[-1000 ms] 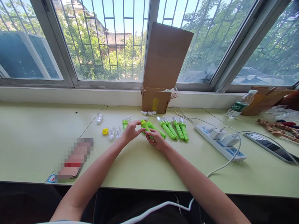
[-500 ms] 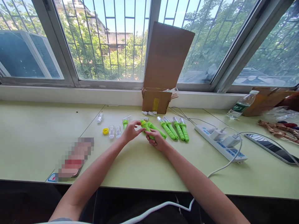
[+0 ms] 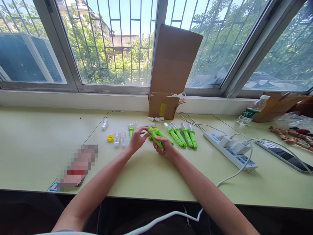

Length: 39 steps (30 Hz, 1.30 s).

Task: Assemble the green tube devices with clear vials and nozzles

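My right hand (image 3: 164,147) is wrapped round the ribbed body of a green plastic handle (image 3: 155,139) held just above the pale green table (image 3: 36,147). My left hand (image 3: 137,137) pinches the top end of that same handle with its fingertips. Just beyond lies another green handle (image 3: 164,136). Further right, several finished green handles with clear tips (image 3: 182,134) lie side by side. Left of my hands stand two small clear caps (image 3: 119,138), a yellow ring (image 3: 110,137) and a short green piece (image 3: 130,130).
An open cardboard box (image 3: 163,105) stands at the windowsill with small white parts before it. A power strip (image 3: 230,149) with chargers and a white cable lies right, then a dark tablet (image 3: 283,154) and a water bottle (image 3: 251,110). A blurred flat object (image 3: 77,167) lies front left.
The handle in my hands has tipped slightly, its lower end now showing past my right fingers. Both hands stay in nearly the same spot.
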Each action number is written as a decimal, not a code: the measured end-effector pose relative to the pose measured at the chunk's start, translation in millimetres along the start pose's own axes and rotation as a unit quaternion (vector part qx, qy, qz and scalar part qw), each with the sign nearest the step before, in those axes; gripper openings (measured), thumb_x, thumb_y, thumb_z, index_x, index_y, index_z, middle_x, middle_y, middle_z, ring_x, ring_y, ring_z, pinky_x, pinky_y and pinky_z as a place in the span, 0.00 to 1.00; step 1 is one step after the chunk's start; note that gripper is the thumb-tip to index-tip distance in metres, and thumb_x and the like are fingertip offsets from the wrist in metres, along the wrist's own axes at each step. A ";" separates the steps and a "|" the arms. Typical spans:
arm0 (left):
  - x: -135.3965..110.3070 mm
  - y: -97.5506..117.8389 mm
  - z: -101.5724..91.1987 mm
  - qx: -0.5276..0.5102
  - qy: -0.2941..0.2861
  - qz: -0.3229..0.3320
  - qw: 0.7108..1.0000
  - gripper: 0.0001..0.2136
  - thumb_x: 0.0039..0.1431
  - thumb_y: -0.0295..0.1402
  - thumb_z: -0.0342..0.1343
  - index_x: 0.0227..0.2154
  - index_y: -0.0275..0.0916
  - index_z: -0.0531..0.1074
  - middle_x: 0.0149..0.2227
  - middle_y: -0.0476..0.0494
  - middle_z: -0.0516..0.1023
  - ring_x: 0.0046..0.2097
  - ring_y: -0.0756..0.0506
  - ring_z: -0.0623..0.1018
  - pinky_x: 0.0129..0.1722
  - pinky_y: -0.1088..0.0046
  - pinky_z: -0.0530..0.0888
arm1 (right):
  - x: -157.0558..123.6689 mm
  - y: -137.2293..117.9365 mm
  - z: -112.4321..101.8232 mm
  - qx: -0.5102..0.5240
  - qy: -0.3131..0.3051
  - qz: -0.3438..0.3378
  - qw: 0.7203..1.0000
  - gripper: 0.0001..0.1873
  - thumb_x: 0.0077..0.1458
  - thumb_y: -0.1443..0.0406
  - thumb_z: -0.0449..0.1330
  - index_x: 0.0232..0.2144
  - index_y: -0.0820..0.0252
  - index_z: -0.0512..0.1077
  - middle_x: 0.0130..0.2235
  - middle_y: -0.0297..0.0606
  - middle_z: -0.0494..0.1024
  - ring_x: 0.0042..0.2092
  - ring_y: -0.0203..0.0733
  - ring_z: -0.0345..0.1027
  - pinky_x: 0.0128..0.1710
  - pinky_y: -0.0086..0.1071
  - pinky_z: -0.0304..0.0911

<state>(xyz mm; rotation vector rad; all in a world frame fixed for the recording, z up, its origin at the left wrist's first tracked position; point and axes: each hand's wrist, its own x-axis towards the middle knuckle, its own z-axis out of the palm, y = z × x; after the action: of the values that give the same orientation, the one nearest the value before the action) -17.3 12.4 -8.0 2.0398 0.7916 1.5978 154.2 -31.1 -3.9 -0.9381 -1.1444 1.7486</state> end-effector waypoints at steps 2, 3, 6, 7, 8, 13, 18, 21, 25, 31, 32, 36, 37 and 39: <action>-1.2 -2.1 0.8 -0.018 0.017 -0.014 1.000 0.12 0.53 0.42 0.60 0.33 0.38 0.71 0.42 0.41 0.77 0.41 0.46 0.79 0.39 0.63 0.81 | 0.6 1.1 3.1 -0.022 0.005 -0.012 1.000 0.17 0.46 0.54 0.59 0.34 0.59 0.70 0.20 0.31 0.68 0.14 0.27 0.47 0.12 0.25 0.39; -1.5 -3.4 0.4 -0.020 0.024 -0.016 0.999 0.12 0.53 0.42 0.60 0.32 0.38 0.71 0.41 0.42 0.77 0.40 0.46 0.79 0.39 0.63 0.81 | 1.0 1.9 5.2 -0.042 0.011 -0.024 0.999 0.17 0.47 0.53 0.59 0.34 0.59 0.70 0.21 0.32 0.69 0.14 0.28 0.49 0.13 0.25 0.41; -1.0 -6.9 -3.2 0.011 0.036 -0.003 0.999 0.11 0.53 0.41 0.60 0.32 0.38 0.72 0.39 0.43 0.78 0.39 0.47 0.79 0.41 0.62 0.80 | 3.3 5.6 11.5 -0.156 0.074 -0.086 0.981 0.18 0.48 0.50 0.58 0.32 0.59 0.69 0.22 0.33 0.71 0.16 0.31 0.55 0.14 0.27 0.45; -0.6 -7.7 -4.7 0.030 0.037 0.005 0.999 0.10 0.53 0.40 0.60 0.31 0.39 0.72 0.39 0.43 0.78 0.40 0.46 0.79 0.42 0.61 0.80 | 4.3 7.0 13.1 -0.209 0.105 -0.116 0.965 0.17 0.48 0.50 0.58 0.30 0.58 0.69 0.22 0.33 0.70 0.16 0.32 0.55 0.14 0.27 0.47; -0.3 -8.4 -6.1 0.050 0.037 0.013 0.998 0.09 0.53 0.39 0.60 0.31 0.39 0.72 0.40 0.43 0.78 0.41 0.46 0.79 0.43 0.61 0.79 | 5.3 8.3 14.2 -0.261 0.135 -0.149 0.944 0.17 0.48 0.50 0.59 0.28 0.58 0.69 0.22 0.32 0.70 0.17 0.32 0.55 0.16 0.28 0.49; 0.1 -9.4 -8.3 0.102 0.027 0.027 0.994 0.07 0.55 0.38 0.58 0.33 0.41 0.73 0.40 0.44 0.78 0.42 0.46 0.78 0.44 0.60 0.78 | 9.2 12.9 14.0 -0.384 0.208 -0.263 0.860 0.13 0.48 0.54 0.60 0.25 0.57 0.69 0.22 0.32 0.67 0.24 0.36 0.56 0.23 0.30 0.52; 1.2 -8.9 -6.1 0.091 0.019 0.023 0.995 0.09 0.54 0.41 0.58 0.32 0.40 0.73 0.37 0.44 0.78 0.39 0.47 0.78 0.40 0.62 0.79 | 10.5 15.1 12.4 -0.316 0.192 -0.232 0.900 0.14 0.47 0.53 0.61 0.22 0.57 0.68 0.19 0.30 0.62 0.22 0.34 0.53 0.21 0.30 0.49; 2.5 -7.3 -4.9 0.084 0.019 0.025 0.996 0.10 0.54 0.42 0.58 0.32 0.40 0.73 0.36 0.44 0.77 0.38 0.47 0.78 0.39 0.63 0.79 | 10.9 15.1 11.9 -0.267 0.180 -0.210 0.923 0.14 0.46 0.53 0.62 0.21 0.56 0.67 0.16 0.29 0.60 0.19 0.33 0.51 0.19 0.30 0.46; 3.9 -4.2 -3.2 0.087 0.014 0.029 0.996 0.11 0.54 0.42 0.58 0.33 0.40 0.73 0.36 0.44 0.77 0.37 0.47 0.77 0.39 0.64 0.80 | 9.6 13.8 11.2 -0.226 0.165 -0.186 0.942 0.13 0.46 0.54 0.62 0.22 0.56 0.68 0.15 0.27 0.59 0.17 0.31 0.49 0.17 0.29 0.45; 4.3 -2.8 -1.6 0.091 0.010 0.032 0.995 0.11 0.55 0.43 0.57 0.33 0.40 0.72 0.37 0.44 0.77 0.38 0.47 0.77 0.38 0.64 0.80 | 5.6 10.9 12.5 -0.185 0.156 -0.161 0.957 0.13 0.45 0.55 0.63 0.22 0.56 0.68 0.15 0.27 0.60 0.15 0.28 0.47 0.14 0.28 0.41; 4.3 -3.1 -1.6 0.092 0.008 0.032 0.995 0.11 0.55 0.42 0.57 0.33 0.40 0.72 0.37 0.44 0.77 0.38 0.47 0.77 0.38 0.64 0.80 | 5.2 10.3 12.8 -0.181 0.154 -0.159 0.958 0.13 0.45 0.55 0.63 0.22 0.56 0.68 0.15 0.27 0.60 0.15 0.28 0.47 0.13 0.28 0.41; 4.4 -4.3 -1.5 0.096 0.007 0.034 0.995 0.10 0.57 0.41 0.56 0.34 0.40 0.72 0.37 0.44 0.77 0.39 0.47 0.77 0.39 0.64 0.80 | 4.0 7.6 15.2 -0.164 0.154 -0.151 0.963 0.14 0.44 0.55 0.64 0.23 0.57 0.67 0.16 0.27 0.60 0.15 0.28 0.47 0.12 0.27 0.40; 4.4 -4.4 -1.4 0.097 0.008 0.036 0.995 0.10 0.56 0.41 0.56 0.34 0.40 0.72 0.37 0.44 0.77 0.39 0.47 0.77 0.39 0.64 0.80 | 3.5 6.7 16.0 -0.161 0.155 -0.147 0.963 0.14 0.43 0.54 0.64 0.22 0.57 0.67 0.16 0.27 0.60 0.15 0.28 0.47 0.12 0.27 0.39; 4.5 -4.5 -1.1 0.098 0.010 0.042 0.994 0.10 0.56 0.40 0.57 0.34 0.39 0.72 0.37 0.44 0.77 0.39 0.47 0.77 0.38 0.64 0.80 | 2.4 4.8 17.7 -0.159 0.157 -0.142 0.964 0.15 0.43 0.54 0.64 0.22 0.58 0.66 0.16 0.27 0.60 0.14 0.27 0.46 0.12 0.27 0.39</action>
<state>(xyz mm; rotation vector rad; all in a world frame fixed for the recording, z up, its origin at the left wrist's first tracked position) -18.4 18.8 -7.4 2.2246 0.9131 1.6449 136.4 -35.8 -3.4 -1.1321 -1.2953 1.1577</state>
